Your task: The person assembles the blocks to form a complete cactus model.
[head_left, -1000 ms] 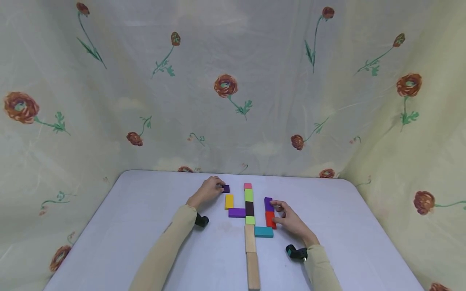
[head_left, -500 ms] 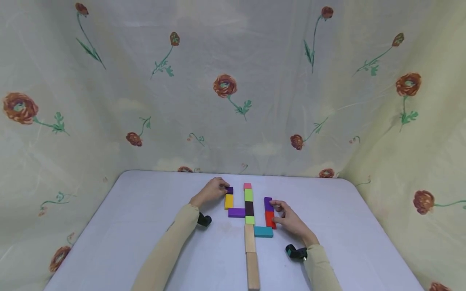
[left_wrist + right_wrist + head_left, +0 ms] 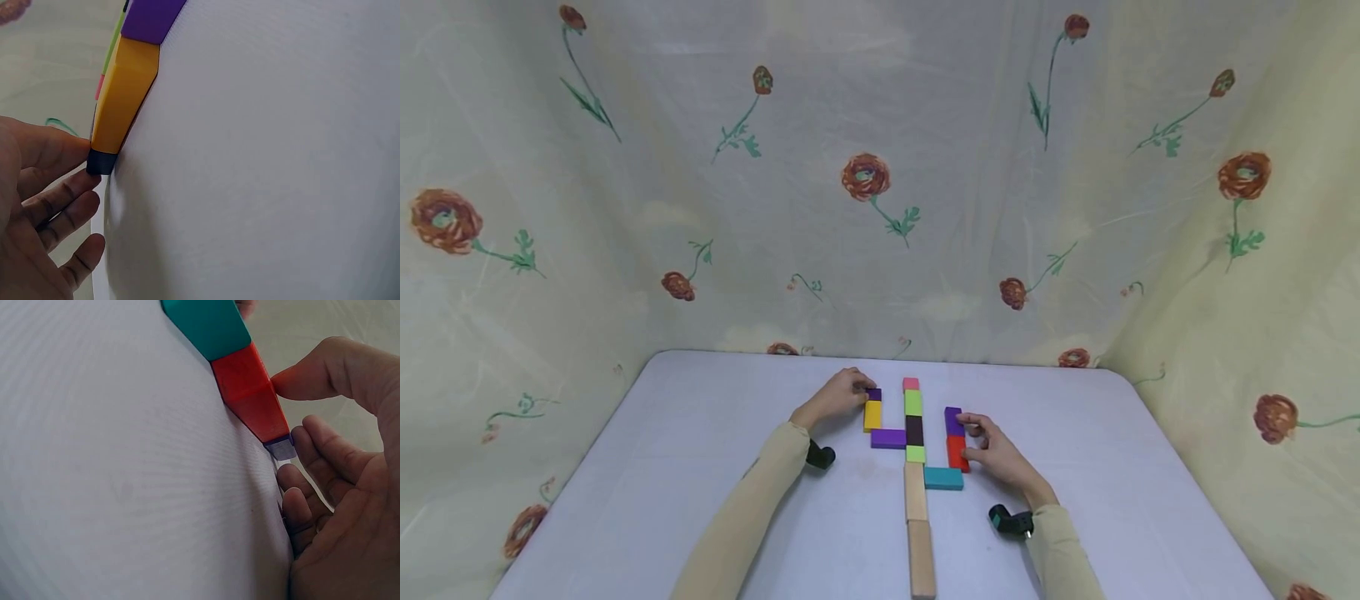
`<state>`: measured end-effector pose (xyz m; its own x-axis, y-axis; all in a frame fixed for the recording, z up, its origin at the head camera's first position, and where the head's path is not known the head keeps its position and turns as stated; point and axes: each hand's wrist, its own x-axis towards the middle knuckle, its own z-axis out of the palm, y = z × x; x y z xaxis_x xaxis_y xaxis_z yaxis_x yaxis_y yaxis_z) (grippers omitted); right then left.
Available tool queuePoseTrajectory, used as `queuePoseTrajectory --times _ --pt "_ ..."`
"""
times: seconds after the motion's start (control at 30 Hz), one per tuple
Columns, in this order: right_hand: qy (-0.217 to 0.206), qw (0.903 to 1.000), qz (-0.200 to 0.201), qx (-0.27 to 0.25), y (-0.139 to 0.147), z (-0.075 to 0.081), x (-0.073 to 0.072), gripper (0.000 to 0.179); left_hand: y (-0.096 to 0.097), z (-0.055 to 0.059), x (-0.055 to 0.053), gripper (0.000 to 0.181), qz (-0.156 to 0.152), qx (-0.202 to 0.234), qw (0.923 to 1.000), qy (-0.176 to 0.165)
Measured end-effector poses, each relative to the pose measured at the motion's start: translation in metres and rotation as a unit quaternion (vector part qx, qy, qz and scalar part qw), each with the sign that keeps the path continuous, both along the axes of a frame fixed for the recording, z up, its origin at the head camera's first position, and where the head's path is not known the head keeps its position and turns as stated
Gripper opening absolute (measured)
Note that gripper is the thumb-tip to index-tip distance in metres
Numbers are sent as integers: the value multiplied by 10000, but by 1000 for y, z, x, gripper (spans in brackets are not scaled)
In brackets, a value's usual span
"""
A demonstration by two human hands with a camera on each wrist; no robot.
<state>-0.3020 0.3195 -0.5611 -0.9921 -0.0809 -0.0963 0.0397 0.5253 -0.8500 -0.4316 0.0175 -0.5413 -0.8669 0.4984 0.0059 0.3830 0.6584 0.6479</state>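
Note:
In the head view my left hand (image 3: pixel 838 394) pinches a small dark purple block (image 3: pixel 874 394) at the far end of a yellow block (image 3: pixel 872 416). The left wrist view puts thumb and index finger at this dark block (image 3: pixel 102 162), right against the yellow one (image 3: pixel 128 94). A purple block (image 3: pixel 888 438) lies crosswise by the yellow block's near end. My right hand (image 3: pixel 1000 454) touches the right-hand row: its thumb rests on a red block (image 3: pixel 956 452), its index finger on a purple-blue block (image 3: pixel 953 421). Its other fingers are loosely bent.
Down the middle runs a line of blocks: a pink one (image 3: pixel 911 384), lime ones (image 3: pixel 913 402), a dark brown one (image 3: pixel 913 430) and two plain wooden ones (image 3: pixel 915 492). A teal block (image 3: pixel 943 478) sticks out rightward. Flowered cloth (image 3: pixel 955 217) hangs behind the white table (image 3: pixel 700 433).
My left hand has brought the dark purple block right and nearer, from apart to against the yellow block's far end. The right hand has stayed in place.

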Motion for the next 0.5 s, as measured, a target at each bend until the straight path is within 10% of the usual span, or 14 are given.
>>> queuePoseTrajectory --times 0.5 --pt "135 9995 -34 -287 4 -1 -2 52 -5 -5 4 35 101 334 9994 -73"
